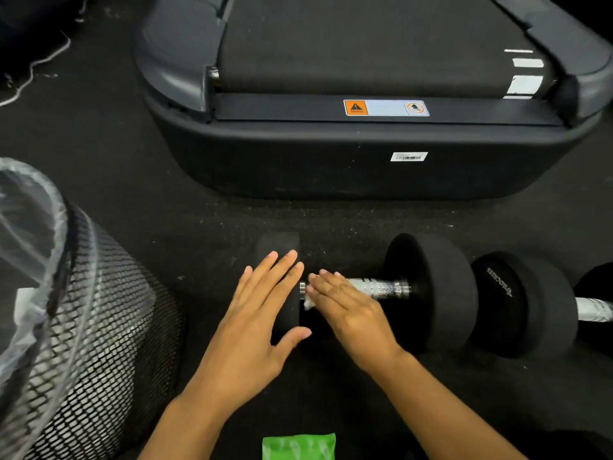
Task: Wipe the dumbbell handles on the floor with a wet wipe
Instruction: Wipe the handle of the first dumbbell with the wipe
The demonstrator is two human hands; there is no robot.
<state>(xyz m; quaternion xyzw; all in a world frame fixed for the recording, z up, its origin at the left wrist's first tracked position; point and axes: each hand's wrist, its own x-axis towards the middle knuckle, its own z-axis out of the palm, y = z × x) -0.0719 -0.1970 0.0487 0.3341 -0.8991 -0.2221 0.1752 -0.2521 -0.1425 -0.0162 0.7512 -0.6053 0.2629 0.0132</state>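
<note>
Flat right hand (348, 308), crumpled wipe (309, 303), knurled chrome handle (381, 288)

Gym floor — treadmill (365, 127), dumbbells (431, 290), rubber matting (116, 161)

The wipe (309, 303) is mostly hidden under the right hand (345, 307), the dumbbell's left weight (278, 247) is largely covered by the left hand (262, 313), and the second dumbbell (517, 303), green packet (298, 446) and bin (83, 327) are cut off by the edges.
</note>
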